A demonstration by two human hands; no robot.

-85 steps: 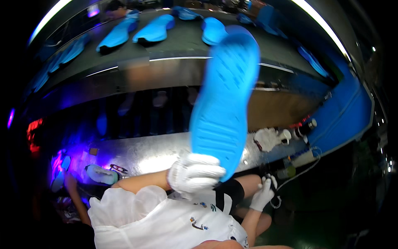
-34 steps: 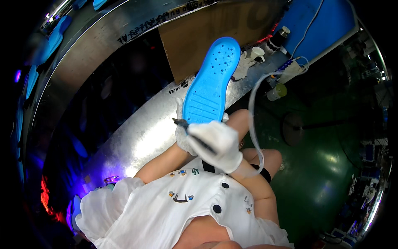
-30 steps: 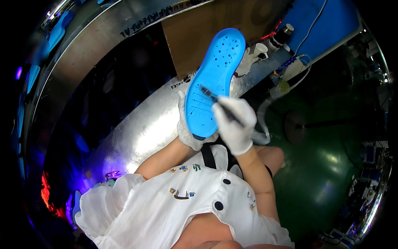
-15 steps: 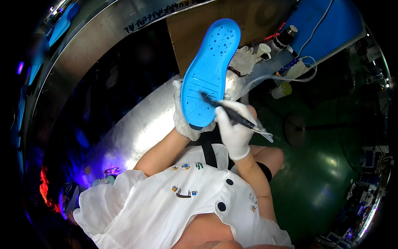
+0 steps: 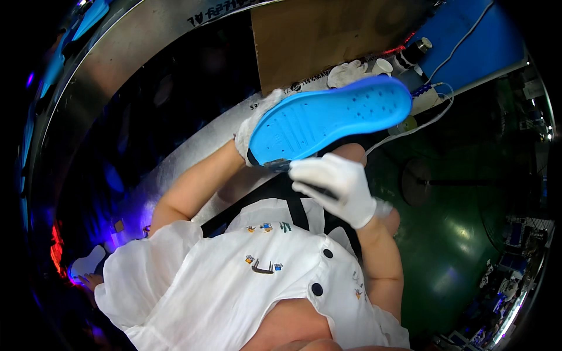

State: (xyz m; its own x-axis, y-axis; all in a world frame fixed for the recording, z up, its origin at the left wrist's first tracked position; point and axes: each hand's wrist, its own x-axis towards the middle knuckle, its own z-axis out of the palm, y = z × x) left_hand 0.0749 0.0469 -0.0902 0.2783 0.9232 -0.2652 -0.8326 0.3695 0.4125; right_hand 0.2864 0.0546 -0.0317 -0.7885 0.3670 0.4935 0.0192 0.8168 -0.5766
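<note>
A bright blue shoe sole (image 5: 328, 117), grooved at the heel and dotted with small holes at the forefoot, lies nearly sideways in front of me, toe to the right. My left hand (image 5: 252, 131), in a whitish glove, grips it at the heel end from behind; its fingers are mostly hidden. In a white glove, my right hand (image 5: 339, 184) is closed around a dark, pen-like brush. The brush's blurred dark tip (image 5: 278, 165) meets the near edge of the sole by the heel. Most of the handle is hidden by the fingers.
Behind the sole are a brown cardboard sheet (image 5: 316, 41), a pale glove (image 5: 346, 74), a white cup (image 5: 382, 66) and a dark bottle (image 5: 414, 51). A white cable (image 5: 410, 131) hangs at right. Another person's hand (image 5: 91, 281) touches a pale sole (image 5: 88, 263) at far left.
The sole has turned clockwise from nearly upright to nearly sideways. The brush has moved from the grooved heel face to the near heel edge. Another person's hand has appeared at far left.
</note>
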